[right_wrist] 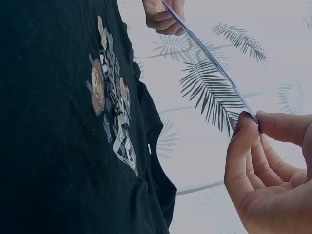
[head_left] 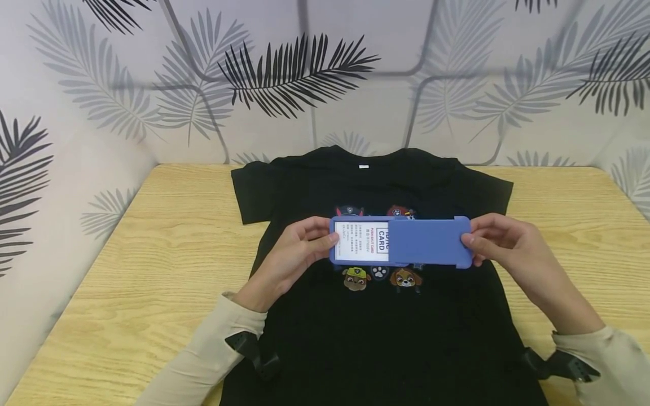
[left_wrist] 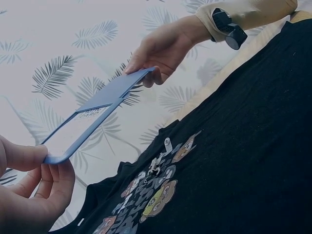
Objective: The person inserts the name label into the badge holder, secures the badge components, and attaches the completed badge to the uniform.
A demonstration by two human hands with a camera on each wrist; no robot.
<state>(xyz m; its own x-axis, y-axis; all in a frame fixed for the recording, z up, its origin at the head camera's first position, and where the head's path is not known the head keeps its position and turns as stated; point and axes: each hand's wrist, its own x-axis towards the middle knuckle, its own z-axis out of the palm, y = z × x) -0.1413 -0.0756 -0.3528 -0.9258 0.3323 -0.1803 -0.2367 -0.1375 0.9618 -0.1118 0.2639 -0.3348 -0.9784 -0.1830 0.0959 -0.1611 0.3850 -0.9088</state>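
Observation:
A blue sliding card holder (head_left: 426,242) is held level above a black T-shirt (head_left: 391,332), its two parts drawn apart lengthwise. In the opened left part shows a white printed card (head_left: 355,241) with "CARD" on it. My left hand (head_left: 299,248) pinches the holder's left end between thumb and fingers. At the other end my right hand (head_left: 513,248) pinches the blue cover. In the left wrist view the holder (left_wrist: 97,109) slants between both hands; the right wrist view shows it nearly edge-on. Part of the shirt's cartoon dog print (head_left: 406,278) is hidden behind the holder.
The shirt lies spread out on a light wooden table (head_left: 152,254), its neckline toward the wall. Behind stands a pale wall (head_left: 355,34) with a leaf pattern. Dark straps with devices (head_left: 251,352) sit on both sleeved forearms.

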